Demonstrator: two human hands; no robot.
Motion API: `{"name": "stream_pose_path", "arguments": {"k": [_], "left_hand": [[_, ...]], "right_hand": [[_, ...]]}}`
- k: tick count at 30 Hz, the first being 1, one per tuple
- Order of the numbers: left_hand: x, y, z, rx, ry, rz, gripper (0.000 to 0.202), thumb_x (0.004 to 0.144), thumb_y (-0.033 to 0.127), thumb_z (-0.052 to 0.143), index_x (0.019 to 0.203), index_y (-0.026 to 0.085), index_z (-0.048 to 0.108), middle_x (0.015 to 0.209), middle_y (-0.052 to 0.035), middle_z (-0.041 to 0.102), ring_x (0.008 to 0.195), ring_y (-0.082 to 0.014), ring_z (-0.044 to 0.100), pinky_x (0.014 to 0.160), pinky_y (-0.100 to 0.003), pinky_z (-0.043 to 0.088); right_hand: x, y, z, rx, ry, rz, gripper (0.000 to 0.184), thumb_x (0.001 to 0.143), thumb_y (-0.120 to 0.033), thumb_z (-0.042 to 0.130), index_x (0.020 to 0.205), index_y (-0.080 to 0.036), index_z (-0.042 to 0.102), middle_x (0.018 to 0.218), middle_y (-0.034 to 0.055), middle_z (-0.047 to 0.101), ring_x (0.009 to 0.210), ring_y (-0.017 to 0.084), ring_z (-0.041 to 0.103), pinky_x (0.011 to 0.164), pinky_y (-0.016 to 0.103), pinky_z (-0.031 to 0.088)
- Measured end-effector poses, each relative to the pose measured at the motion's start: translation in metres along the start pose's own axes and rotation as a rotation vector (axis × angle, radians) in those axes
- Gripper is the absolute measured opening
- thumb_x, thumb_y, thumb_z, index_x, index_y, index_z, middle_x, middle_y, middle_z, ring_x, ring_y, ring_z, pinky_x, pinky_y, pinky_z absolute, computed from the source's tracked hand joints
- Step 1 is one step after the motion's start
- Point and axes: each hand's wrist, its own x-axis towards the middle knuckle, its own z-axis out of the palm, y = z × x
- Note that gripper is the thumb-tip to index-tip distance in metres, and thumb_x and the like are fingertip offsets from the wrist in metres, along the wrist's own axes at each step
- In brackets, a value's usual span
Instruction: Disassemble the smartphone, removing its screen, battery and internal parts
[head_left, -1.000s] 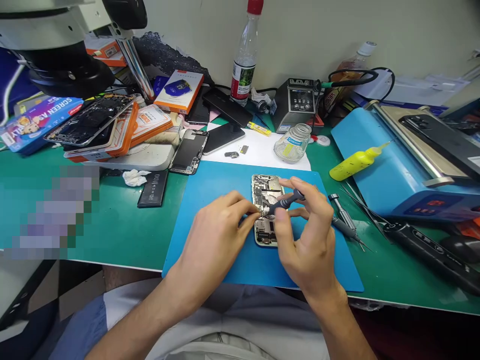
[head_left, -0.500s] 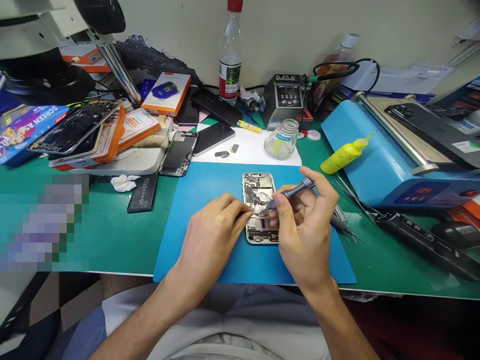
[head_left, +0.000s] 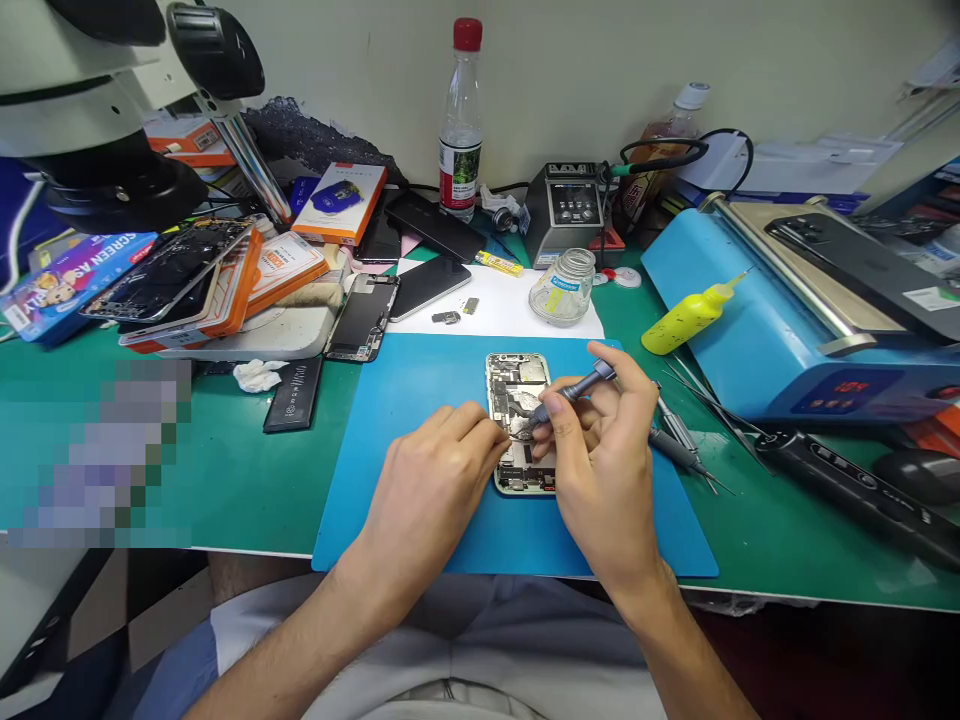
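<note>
An opened phone (head_left: pixel 517 385) lies on the blue mat (head_left: pixel 420 375), its circuit boards and metal parts exposed. My right hand (head_left: pixel 604 450) grips a grey screwdriver (head_left: pixel 574 390), index finger on its top end, the shaft slanting down to the left over the middle of the phone. The driver's tip is too small to make out. At the phone's left edge is my left hand (head_left: pixel 442 475), thumb and fingers pinched together close to the driver's tip. Whatever those fingertips hold, if anything, I cannot make out.
Small removed parts (head_left: pixel 446 317) lie on white paper behind the mat, beside a glass jar (head_left: pixel 562 287). A blue heating machine (head_left: pixel 750 330), a yellow bottle (head_left: pixel 688 318) and tweezers (head_left: pixel 679 420) are on the right. Phone screens, a battery (head_left: pixel 294 395) and boxes crowd the left.
The view has tilted up slightly, so everything sits a little lower. The screwdriver and my right hand have shifted slightly left over the phone. My left hand keeps its pinch at the phone's edge.
</note>
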Motion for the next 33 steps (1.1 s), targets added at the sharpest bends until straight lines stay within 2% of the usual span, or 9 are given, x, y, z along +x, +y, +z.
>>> {"name": "stream_pose_path", "arguments": {"k": [5, 13, 19, 22, 25, 26, 27, 29, 33], "left_hand": [[0.000, -0.003, 0.002, -0.054, 0.013, 0.001, 0.011, 0.107, 0.016, 0.073, 0.097, 0.019, 0.075, 0.098, 0.0001, 0.076, 0.088, -0.0201, 0.072, 0.073, -0.034, 0.048], [-0.001, -0.007, 0.004, -0.090, 0.053, 0.009, 0.011, 0.105, 0.016, 0.075, 0.096, 0.022, 0.075, 0.097, 0.0016, 0.077, 0.087, -0.0190, 0.075, 0.073, -0.032, 0.050], [-0.004, 0.001, 0.012, 0.127, 0.097, 0.080, 0.010, 0.108, 0.017, 0.070, 0.099, 0.021, 0.073, 0.096, -0.0008, 0.075, 0.081, -0.0202, 0.074, 0.061, -0.035, 0.046], [0.000, -0.001, 0.005, 0.198, 0.080, 0.093, 0.013, 0.111, 0.019, 0.066, 0.100, 0.020, 0.072, 0.095, -0.0016, 0.072, 0.080, -0.0195, 0.073, 0.059, -0.034, 0.046], [0.018, -0.022, -0.019, 0.177, 0.076, 0.016, 0.009, 0.114, 0.023, 0.062, 0.112, 0.021, 0.071, 0.110, -0.0034, 0.074, 0.093, -0.0190, 0.075, 0.074, -0.031, 0.053], [0.025, -0.034, -0.029, 0.212, 0.091, -0.067, 0.011, 0.115, 0.026, 0.061, 0.113, 0.020, 0.071, 0.114, -0.0049, 0.074, 0.095, -0.0201, 0.074, 0.080, -0.032, 0.055], [0.033, -0.046, -0.038, 0.262, 0.081, -0.132, 0.013, 0.114, 0.027, 0.062, 0.112, 0.018, 0.071, 0.113, -0.0070, 0.073, 0.097, -0.0222, 0.074, 0.082, -0.033, 0.055], [0.047, -0.070, -0.050, 0.308, 0.050, -0.167, 0.010, 0.110, 0.018, 0.066, 0.103, 0.014, 0.072, 0.107, -0.0104, 0.073, 0.097, -0.0264, 0.073, 0.080, -0.035, 0.054], [0.055, -0.098, -0.051, 0.307, -0.011, -0.113, 0.007, 0.106, 0.018, 0.072, 0.101, 0.015, 0.076, 0.108, -0.0096, 0.075, 0.102, -0.0275, 0.073, 0.086, -0.035, 0.054]], "right_hand": [[0.001, 0.004, 0.001, -0.034, -0.012, -0.053, 0.053, 0.108, -0.023, 0.068, 0.156, -0.026, 0.047, 0.113, 0.0094, 0.078, 0.078, 0.021, 0.080, 0.054, 0.028, 0.067], [0.003, -0.004, 0.001, 0.176, -0.017, 0.182, 0.047, 0.109, -0.037, 0.067, 0.150, -0.030, 0.046, 0.118, 0.0078, 0.076, 0.065, 0.017, 0.075, 0.053, 0.032, 0.068], [0.004, -0.006, 0.000, 0.229, -0.001, 0.215, 0.049, 0.107, -0.043, 0.070, 0.148, -0.030, 0.046, 0.110, 0.0030, 0.072, 0.063, 0.014, 0.072, 0.052, 0.029, 0.066], [0.006, -0.012, -0.002, 0.235, 0.099, 0.184, 0.049, 0.106, -0.042, 0.072, 0.146, -0.030, 0.046, 0.106, 0.0011, 0.072, 0.064, 0.014, 0.071, 0.052, 0.027, 0.064], [0.009, -0.018, -0.005, 0.254, 0.201, 0.135, 0.050, 0.104, -0.041, 0.075, 0.144, -0.029, 0.046, 0.103, 0.0001, 0.072, 0.062, 0.012, 0.070, 0.057, 0.029, 0.065], [0.009, -0.019, -0.006, 0.257, 0.207, 0.120, 0.051, 0.104, -0.041, 0.076, 0.143, -0.028, 0.046, 0.102, 0.0002, 0.072, 0.061, 0.012, 0.069, 0.058, 0.029, 0.066], [0.009, -0.020, -0.006, 0.259, 0.201, 0.108, 0.052, 0.104, -0.042, 0.077, 0.143, -0.028, 0.046, 0.101, 0.0005, 0.072, 0.060, 0.012, 0.069, 0.059, 0.030, 0.066], [0.008, -0.021, -0.007, 0.266, 0.174, 0.097, 0.053, 0.103, -0.042, 0.077, 0.144, -0.027, 0.047, 0.102, 0.0013, 0.073, 0.059, 0.013, 0.069, 0.057, 0.029, 0.065], [0.004, -0.018, -0.008, 0.285, 0.146, 0.124, 0.054, 0.103, -0.041, 0.078, 0.145, -0.028, 0.048, 0.105, 0.0022, 0.074, 0.061, 0.013, 0.070, 0.057, 0.029, 0.065]]}}
